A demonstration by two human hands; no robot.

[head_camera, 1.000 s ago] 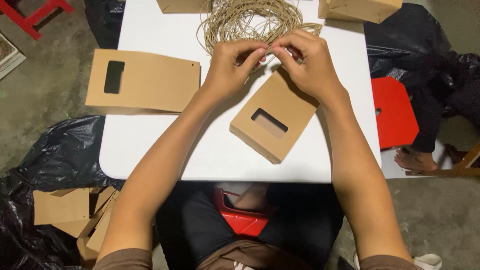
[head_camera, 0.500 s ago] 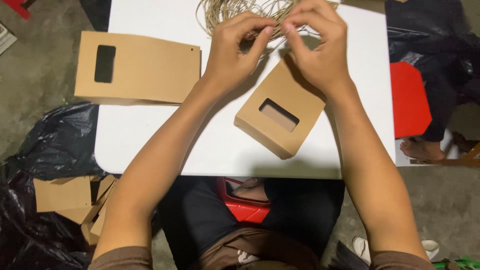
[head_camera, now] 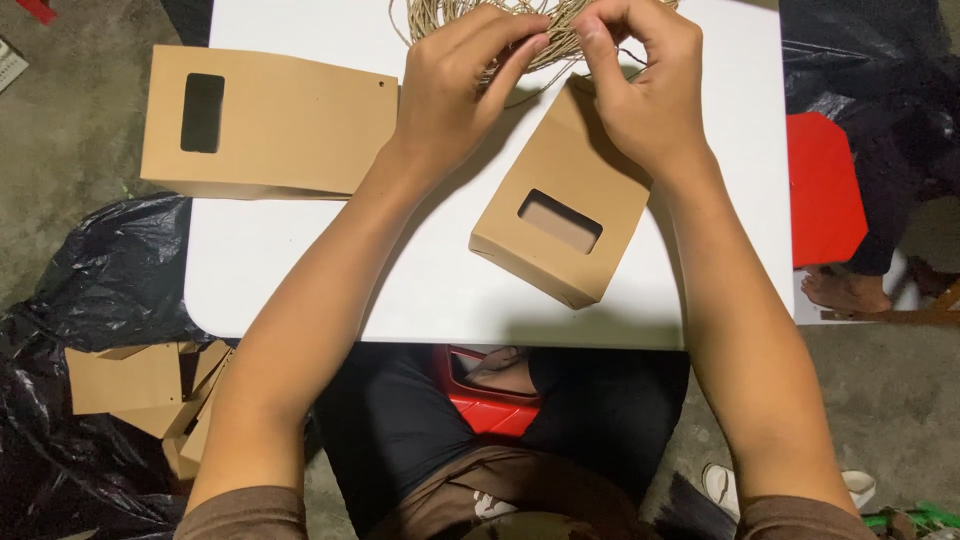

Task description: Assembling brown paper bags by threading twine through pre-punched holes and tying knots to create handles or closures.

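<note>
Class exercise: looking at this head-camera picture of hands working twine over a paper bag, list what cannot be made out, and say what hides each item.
- Twine bundle: head view, its far part is cut off by the top edge.
- Mouth of the windowed brown bag: covered by the right hand.
- What the left hand pinches: its fingers hide the strand.
- Red stool: partly behind the white table.

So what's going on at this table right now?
A seated person is working twine with both bare hands at the far edge of a white table. The left hand and right hand each pinch strands from the tangled bundle, just above an opened-up brown paper bag with a window cutout. A second, flat windowed bag lies to the left. More brown paper pieces sit on black plastic on the floor.
</note>
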